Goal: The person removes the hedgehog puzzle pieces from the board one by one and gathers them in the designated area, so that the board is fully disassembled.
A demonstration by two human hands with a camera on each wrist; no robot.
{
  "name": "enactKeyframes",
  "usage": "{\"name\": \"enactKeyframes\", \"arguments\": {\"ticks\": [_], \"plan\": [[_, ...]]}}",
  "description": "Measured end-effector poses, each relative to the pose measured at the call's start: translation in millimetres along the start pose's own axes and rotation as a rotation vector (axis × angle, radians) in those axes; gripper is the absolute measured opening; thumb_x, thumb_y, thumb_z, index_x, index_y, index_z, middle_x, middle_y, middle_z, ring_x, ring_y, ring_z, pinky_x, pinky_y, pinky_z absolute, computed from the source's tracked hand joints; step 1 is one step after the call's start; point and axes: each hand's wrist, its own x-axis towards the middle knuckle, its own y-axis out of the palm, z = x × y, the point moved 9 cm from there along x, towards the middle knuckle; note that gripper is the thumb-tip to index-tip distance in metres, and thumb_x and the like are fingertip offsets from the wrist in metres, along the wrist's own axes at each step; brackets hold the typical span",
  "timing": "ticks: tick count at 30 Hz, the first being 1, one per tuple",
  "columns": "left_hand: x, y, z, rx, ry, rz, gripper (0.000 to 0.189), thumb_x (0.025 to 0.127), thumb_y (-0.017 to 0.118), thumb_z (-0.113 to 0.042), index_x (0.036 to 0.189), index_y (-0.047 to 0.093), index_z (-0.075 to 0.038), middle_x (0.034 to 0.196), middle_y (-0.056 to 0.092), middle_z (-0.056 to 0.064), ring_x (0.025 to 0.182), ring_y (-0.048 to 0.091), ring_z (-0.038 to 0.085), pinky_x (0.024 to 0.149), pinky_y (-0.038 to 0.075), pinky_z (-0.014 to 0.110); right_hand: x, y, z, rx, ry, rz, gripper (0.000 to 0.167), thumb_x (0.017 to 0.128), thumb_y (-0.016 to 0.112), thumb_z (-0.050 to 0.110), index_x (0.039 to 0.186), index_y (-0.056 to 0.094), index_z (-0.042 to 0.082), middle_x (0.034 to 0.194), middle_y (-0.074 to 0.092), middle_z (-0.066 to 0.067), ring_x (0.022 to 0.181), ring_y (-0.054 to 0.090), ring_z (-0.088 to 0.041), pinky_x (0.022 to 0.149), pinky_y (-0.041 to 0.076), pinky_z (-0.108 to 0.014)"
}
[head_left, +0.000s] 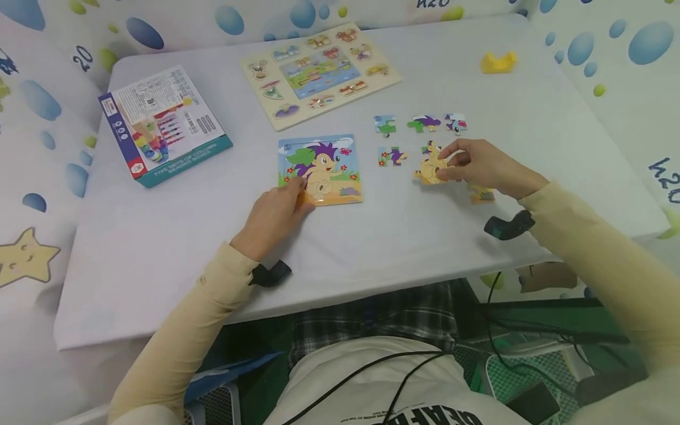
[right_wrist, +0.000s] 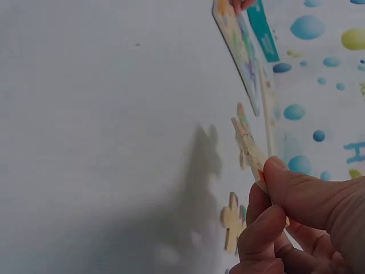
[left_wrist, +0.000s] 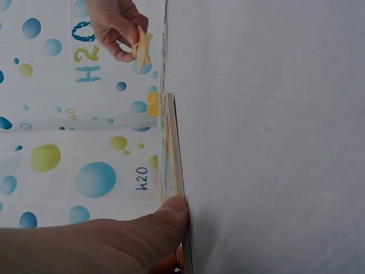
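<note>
While the white table [head_left: 159,236] carries everything here, the biggest thing on it is the peg-puzzle board [head_left: 319,74], lying well beyond both hands towards the far edge. Far out past the left hand [head_left: 273,215], off to its left, sits the boxed bead set [head_left: 162,124].

Next in size is the dinosaur puzzle tray [head_left: 320,169], right under the left hand's fingertips. That hand lies flat and relaxed, its fingers nearly straight, pressing on the tray's near left corner; the left wrist view shows the thumb [left_wrist: 171,208] against the tray's edge [left_wrist: 173,148].

The right hand [head_left: 486,168] is well to the right of the tray, its fingers curled to pinch a yellow puzzle piece [head_left: 431,168], held by its right edge and lifted off the table, as the right wrist view shows with the piece [right_wrist: 248,145] tilted above its own shadow.

Loose pieces lie just beyond that hand: three in a row [head_left: 422,124] farther out, one [head_left: 391,156] just left of the held piece, and another [head_left: 481,193] tucked beside the wrist. A small yellow block [head_left: 498,62] stands far beyond the right hand.
</note>
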Motion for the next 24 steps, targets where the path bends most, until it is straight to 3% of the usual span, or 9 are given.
{"name": "enactKeyframes", "arguments": {"ticks": [4, 7, 15, 24], "plan": [[-1.6, -0.8, 2.0, 0.008, 0.007, -0.011, 0.049, 0.095, 0.065, -0.025, 0.131, 0.048, 0.002, 0.125, 0.064, 0.021, 0.082, 0.059, 0.029, 0.078, 0.052, 0.041, -4.1, 8, -16, -0.002, 0.010, 0.037, 0.046, 0.091, 0.070, 0.035, 0.125, 0.052, 0.011, 0.096, 0.063, 0.000, 0.077, 0.051, -0.015, 0.060, 0.044, -0.027], [-2.1, -0.7, 2.2, 0.010, 0.015, -0.012, 0.048, 0.095, 0.065, -0.024, 0.131, 0.048, 0.003, 0.122, 0.065, 0.023, 0.079, 0.058, 0.029, 0.076, 0.051, 0.040, -5.4, 13, -20, -0.003, -0.007, 0.037, 0.045, 0.090, 0.071, 0.034, 0.123, 0.053, 0.011, 0.096, 0.064, -0.002, 0.073, 0.049, -0.014, 0.057, 0.043, -0.026], [-2.5, -1.0, 0.7, 0.004, 0.023, -0.011, 0.048, 0.095, 0.065, -0.023, 0.132, 0.048, 0.004, 0.127, 0.063, 0.023, 0.080, 0.059, 0.029, 0.077, 0.052, 0.041, -9.1, 13, -8, -0.203, -0.121, -0.054, 0.037, 0.091, 0.069, 0.026, 0.120, 0.058, 0.004, 0.111, 0.062, -0.018, 0.095, 0.055, -0.027, 0.071, 0.046, -0.031], [-0.7, -1.4, -2.7, 0.006, 0.042, -0.023, 0.048, 0.095, 0.065, -0.023, 0.131, 0.048, 0.004, 0.129, 0.062, 0.022, 0.078, 0.058, 0.028, 0.074, 0.051, 0.039, -15.7, 13, -7, -0.277, -0.127, -0.052, 0.035, 0.091, 0.069, 0.022, 0.119, 0.060, 0.003, 0.114, 0.059, -0.021, 0.106, 0.054, -0.035, 0.085, 0.045, -0.047]]}}
